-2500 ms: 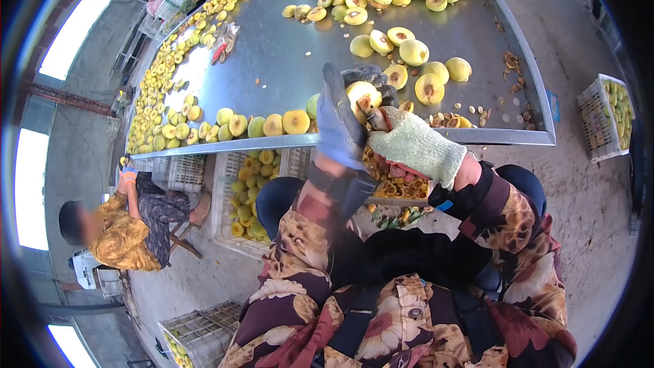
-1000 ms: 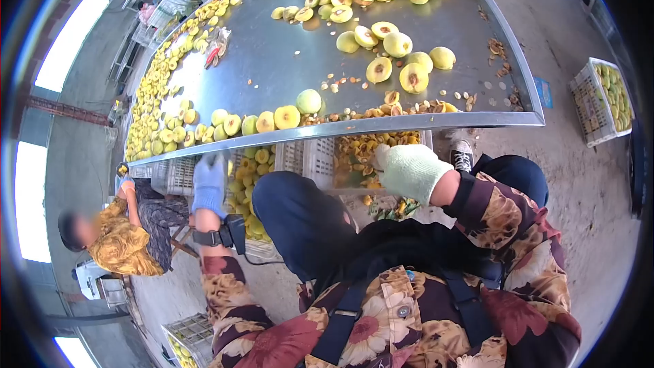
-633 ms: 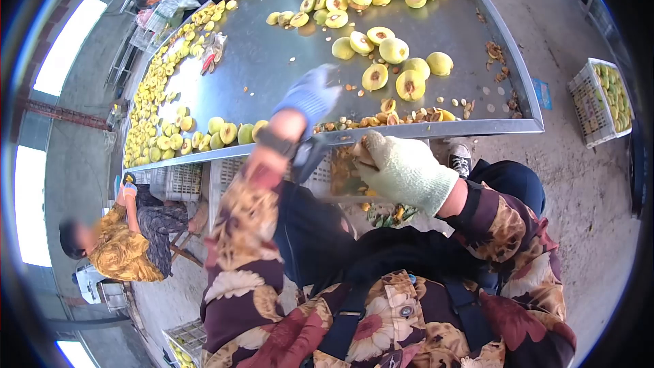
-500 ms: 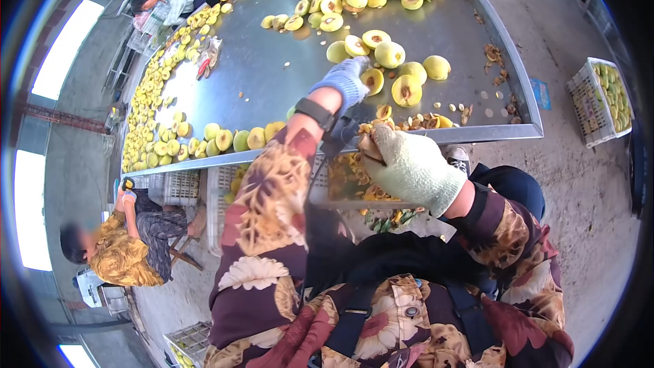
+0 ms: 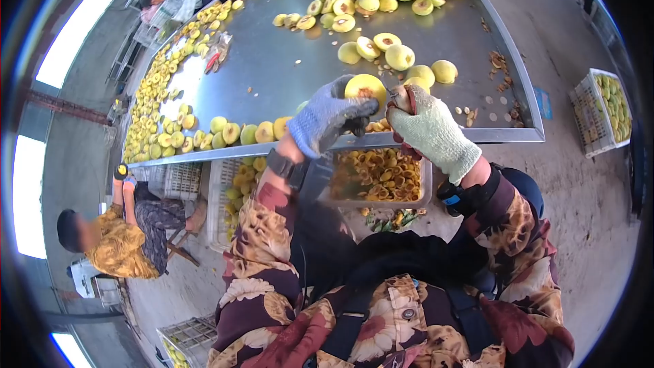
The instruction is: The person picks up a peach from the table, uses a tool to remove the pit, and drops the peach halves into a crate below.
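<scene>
Cupping half a yellow fruit, the left hand, in a blue glove with dark fingertips, has its fingers curled round the left and near sides of the piece. The fruit is just beyond the table's near rim, held up rather than resting on the metal table. Its cut face is turned up towards the wearer, with a browned middle, and its far and right edges are free of the glove. Being a round half, it shows no strong long axis; what matters is that the open face looks up while the skin side lies against the fingers.

The right hand, in a pale knitted glove, is just to the right of the fruit, its fingers bent together and pinching a small tool. The tool runs leftwards, its thin dark end by the fruit's right edge; whether the two touch, I cannot tell. The left hand is the nearer one, already in contact, and the right reaches the piece only by way of the tool.

Beyond the fruit and to its right lie more halves. Nearer than the rim and lower down, a tub of brownish scraps sits below the two hands.
</scene>
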The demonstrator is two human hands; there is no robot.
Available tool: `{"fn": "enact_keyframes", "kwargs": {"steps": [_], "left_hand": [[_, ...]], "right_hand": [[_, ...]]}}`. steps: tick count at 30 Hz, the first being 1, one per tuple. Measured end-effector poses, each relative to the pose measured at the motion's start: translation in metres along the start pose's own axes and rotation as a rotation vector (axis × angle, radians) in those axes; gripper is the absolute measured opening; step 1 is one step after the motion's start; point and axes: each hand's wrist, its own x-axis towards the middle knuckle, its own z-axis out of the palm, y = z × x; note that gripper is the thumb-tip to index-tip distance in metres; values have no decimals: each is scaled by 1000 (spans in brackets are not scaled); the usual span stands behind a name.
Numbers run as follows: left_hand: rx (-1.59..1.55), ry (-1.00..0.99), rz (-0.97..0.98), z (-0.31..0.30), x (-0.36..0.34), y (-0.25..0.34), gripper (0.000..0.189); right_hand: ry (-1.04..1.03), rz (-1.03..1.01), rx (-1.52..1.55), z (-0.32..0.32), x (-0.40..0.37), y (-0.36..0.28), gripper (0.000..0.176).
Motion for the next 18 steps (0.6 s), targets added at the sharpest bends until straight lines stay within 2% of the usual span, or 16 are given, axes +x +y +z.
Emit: {"fn": "enact_keyframes", "kwargs": {"steps": [3, 5, 6, 8, 9, 11, 12, 14, 17, 18], "left_hand": [[-103, -15, 73, 5, -29, -6, 50], [158, 109, 290, -9, -29, -40, 50], [374, 119, 505, -5, -32, -43, 53], [828, 310, 950, 3, -37, -48, 61], [880, 348, 999, 0, -32, -56, 63], [838, 320, 733, -9, -24, -64, 71], [832, 355, 739, -9, -21, -65, 69], [815, 417, 748, -3, -15, -65, 66], [1160, 460, 863, 2, -16, -56, 61], [1106, 473, 857, 7, -17, -53, 59]], "right_hand": [[-190, 116, 278, 11, -4, -3, 16], [-227, 175, 384, 17, -11, -13, 12], [-252, 171, 382, 19, -12, -14, 14], [-299, 170, 382, 22, -12, -14, 19], [-289, 187, 273, 24, -9, -14, 22], [-168, -124, -79, 29, -5, 3, 23], [-103, -279, -254, 30, -3, 8, 24], [-81, -286, -270, 32, -1, 9, 22], [-98, -301, -272, 30, 0, 8, 23], [-116, -280, -271, 30, 1, 7, 23]]}}
